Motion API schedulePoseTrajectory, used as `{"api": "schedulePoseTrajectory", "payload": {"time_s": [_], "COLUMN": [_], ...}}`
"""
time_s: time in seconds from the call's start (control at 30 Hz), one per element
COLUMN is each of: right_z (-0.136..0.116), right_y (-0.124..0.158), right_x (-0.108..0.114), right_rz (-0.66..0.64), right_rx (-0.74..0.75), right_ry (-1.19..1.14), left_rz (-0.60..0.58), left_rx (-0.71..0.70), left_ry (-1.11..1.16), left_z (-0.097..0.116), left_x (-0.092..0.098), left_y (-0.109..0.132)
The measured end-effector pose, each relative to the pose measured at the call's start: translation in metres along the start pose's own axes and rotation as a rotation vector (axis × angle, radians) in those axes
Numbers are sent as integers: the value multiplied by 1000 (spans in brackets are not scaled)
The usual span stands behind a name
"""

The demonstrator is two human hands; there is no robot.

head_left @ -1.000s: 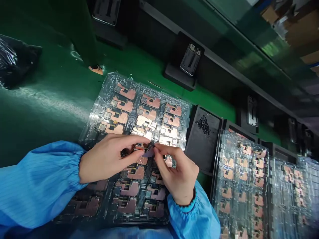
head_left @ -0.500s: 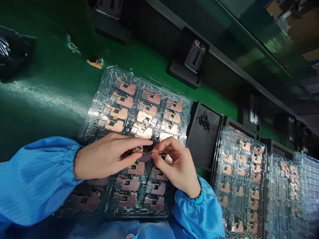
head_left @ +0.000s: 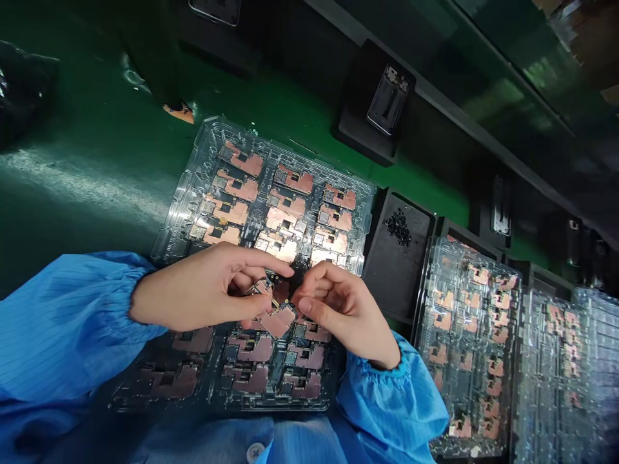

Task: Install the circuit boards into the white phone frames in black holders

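Observation:
A copper-faced circuit board (head_left: pixel 279 321) is held over the clear tray, tilted with its copper side up. My left hand (head_left: pixel 207 290) grips its left end between thumb and curled fingers, the index finger stretched out above it. At the board's right end is my right hand (head_left: pixel 336 306), thumb and fingertips pinched together. Whatever is between those fingertips is too small or hidden to make out. Under both hands lies the clear plastic tray (head_left: pixel 193 151), with rows of similar circuit boards (head_left: pixel 249 379) in its pockets.
Right of the tray, a black tray (head_left: pixel 394 283) holds a pile of tiny black parts (head_left: pixel 399 227). More clear trays of boards (head_left: pixel 467 335) stand farther right. A phone frame (head_left: pixel 388 100) rests on a black block behind. A black plastic bag (head_left: pixel 26 90) lies at far left.
The circuit board has turned from nearly edge-on to showing its copper face. My right hand has shifted slightly right, and the whole view has moved a little.

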State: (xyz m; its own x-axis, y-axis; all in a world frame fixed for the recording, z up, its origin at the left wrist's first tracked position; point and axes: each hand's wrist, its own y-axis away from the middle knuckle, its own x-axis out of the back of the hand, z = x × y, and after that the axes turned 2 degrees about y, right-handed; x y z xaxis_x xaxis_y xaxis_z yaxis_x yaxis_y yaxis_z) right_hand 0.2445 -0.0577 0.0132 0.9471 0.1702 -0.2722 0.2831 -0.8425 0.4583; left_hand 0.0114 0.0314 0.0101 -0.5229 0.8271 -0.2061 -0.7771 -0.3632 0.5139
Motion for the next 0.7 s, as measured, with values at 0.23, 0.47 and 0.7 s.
{"api": "schedulePoseTrajectory", "payload": {"time_s": [0.23, 0.47, 0.7], "right_z": [6, 7, 15], "right_y": [-1, -1, -9], "right_x": [-12, -12, -2], "right_rz": [-29, 185, 547], "right_rx": [25, 394, 674], "right_ry": [151, 28, -5], "left_rz": [-83, 23, 172], "left_rx": [25, -136, -261], "left_ry": [-84, 305, -255], "left_z": [3, 9, 55], "left_x": [4, -1, -23], "left_y": [1, -10, -41]}}
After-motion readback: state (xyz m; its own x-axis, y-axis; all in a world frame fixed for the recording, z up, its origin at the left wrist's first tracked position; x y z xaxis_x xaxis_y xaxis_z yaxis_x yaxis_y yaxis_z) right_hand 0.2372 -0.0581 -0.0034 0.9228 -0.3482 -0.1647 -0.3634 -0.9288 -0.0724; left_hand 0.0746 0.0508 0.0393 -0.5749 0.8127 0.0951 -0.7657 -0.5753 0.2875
